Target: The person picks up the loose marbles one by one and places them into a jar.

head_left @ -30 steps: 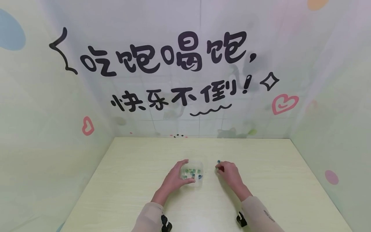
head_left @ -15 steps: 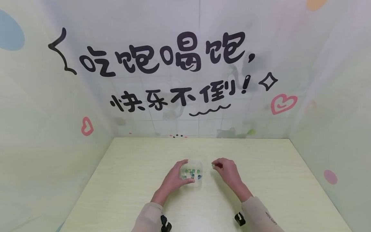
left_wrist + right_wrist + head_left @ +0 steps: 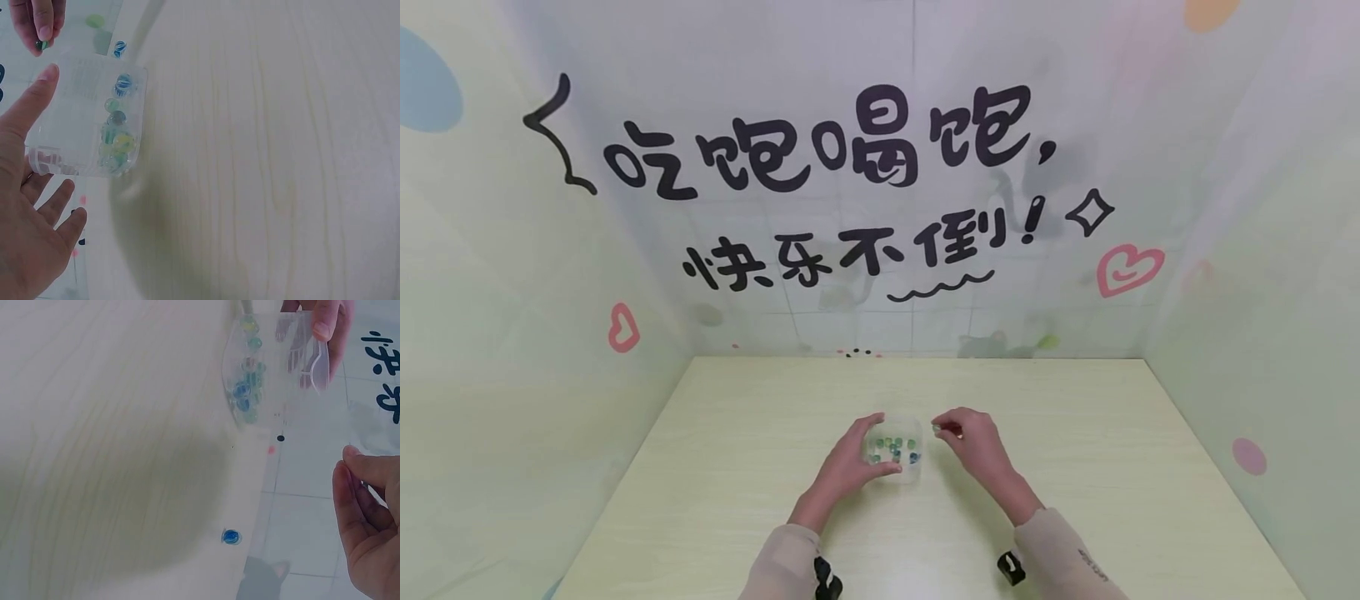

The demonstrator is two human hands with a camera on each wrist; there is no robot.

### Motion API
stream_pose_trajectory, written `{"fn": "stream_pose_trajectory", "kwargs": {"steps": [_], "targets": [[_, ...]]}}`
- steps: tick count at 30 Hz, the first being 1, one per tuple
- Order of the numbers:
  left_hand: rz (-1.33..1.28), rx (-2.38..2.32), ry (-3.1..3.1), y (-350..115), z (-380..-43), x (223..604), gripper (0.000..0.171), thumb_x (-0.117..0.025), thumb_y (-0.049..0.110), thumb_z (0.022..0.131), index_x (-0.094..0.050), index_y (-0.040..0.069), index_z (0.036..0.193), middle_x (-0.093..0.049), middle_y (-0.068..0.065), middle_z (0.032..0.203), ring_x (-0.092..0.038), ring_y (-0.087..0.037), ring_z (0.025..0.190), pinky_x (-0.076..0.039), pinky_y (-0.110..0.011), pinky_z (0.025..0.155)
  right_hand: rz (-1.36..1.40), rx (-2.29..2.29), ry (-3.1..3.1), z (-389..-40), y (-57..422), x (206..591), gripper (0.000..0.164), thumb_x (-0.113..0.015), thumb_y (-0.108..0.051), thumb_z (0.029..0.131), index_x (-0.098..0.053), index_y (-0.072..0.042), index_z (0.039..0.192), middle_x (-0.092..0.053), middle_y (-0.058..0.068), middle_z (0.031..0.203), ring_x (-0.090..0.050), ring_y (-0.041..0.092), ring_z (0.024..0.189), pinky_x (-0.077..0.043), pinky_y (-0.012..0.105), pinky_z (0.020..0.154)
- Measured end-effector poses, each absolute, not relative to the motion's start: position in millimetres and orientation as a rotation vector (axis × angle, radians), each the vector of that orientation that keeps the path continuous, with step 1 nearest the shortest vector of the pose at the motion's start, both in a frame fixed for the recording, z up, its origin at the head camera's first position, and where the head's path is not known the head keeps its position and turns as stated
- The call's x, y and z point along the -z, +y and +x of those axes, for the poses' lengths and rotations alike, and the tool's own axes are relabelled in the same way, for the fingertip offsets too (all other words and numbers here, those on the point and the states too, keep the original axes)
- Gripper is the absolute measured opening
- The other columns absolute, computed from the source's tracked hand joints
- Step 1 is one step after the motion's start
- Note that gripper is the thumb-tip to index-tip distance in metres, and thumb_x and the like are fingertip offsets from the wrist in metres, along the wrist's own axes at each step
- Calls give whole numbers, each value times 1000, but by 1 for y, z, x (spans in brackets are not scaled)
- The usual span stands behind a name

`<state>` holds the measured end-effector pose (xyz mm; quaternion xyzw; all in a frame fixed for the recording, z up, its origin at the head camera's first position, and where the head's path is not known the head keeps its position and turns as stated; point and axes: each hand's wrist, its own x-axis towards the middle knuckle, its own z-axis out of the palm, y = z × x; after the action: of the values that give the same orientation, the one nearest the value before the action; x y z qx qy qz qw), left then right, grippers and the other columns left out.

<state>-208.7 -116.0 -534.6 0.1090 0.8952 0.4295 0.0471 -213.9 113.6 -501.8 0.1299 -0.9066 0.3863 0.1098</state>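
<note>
My left hand (image 3: pixel 847 458) grips a clear plastic box (image 3: pixel 913 477) standing on the table, its thumb on the near side and fingers round the far side. Several glass marbles (image 3: pixel 123 142), green, yellowish and blue, lie in the bottom of the box. To the right of the box, my right hand (image 3: pixel 979 442) is raised and pinches a green marble (image 3: pixel 41 45) between thumb and fingertips. That marble is hidden by the fingers in the right wrist view. A loose blue marble (image 3: pixel 231 537) lies on the table below the right hand; in the head view it is hidden.
The pale wood-grain table (image 3: pixel 737 467) is enclosed by printed cloth walls at the back and both sides. Black lettering (image 3: pixel 880 250) covers the back wall. A black strap piece (image 3: pixel 1011 568) hangs by the right sleeve, another (image 3: pixel 827 578) by the left.
My right hand has picked up the green marble from the table and moved left with it, closer to the box. The left hand and box have stayed in place.
</note>
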Motion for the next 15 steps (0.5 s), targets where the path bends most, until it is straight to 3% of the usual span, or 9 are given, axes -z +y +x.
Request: {"fn": "stream_pose_trajectory", "kwargs": {"steps": [15], "targets": [[350,-1314,2728,-117,-207,532,85,-84,37,80,-42,13,150,-42,-12,156,-40,-38,144,-39,-60,114,499,-1106,-2679,-215,96,501,15,-78,1,82,-76,-7,95,-71,3,86,-67,12,77,-58,18,68]]}}
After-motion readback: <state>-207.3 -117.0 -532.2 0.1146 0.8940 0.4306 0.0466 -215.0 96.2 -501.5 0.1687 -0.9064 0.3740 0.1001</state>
